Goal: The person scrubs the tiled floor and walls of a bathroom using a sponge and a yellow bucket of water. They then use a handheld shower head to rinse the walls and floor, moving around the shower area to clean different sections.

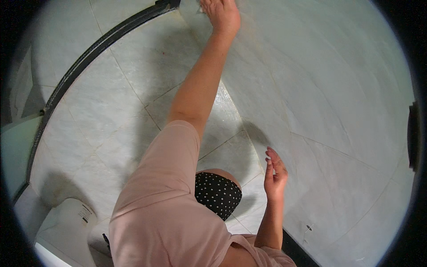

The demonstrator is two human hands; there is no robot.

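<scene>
My left hand point(222, 16) reaches far out along the wall at the top, its fingertips cut off by the edge of the picture. Beside its fingers is a small pale thing point(200, 10), too little of it visible to name; whether the hand grips it is unclear. My right hand point(275, 174) hangs near the marble-look tiled wall point(333, 100), thumb apart from the loosely bent fingers and nothing visible in it. Below the arms lies the tiled floor point(90, 110), meeting the wall along a slanting corner line.
A curved black rail point(71, 71) borders the floor on the left, with a glass panel point(21, 150) beside it. At lower left stands a white fixture point(63, 223) bearing a printed label. A dark fitting point(413, 137) sits at the far right; a small mark point(309, 228) is low on the wall.
</scene>
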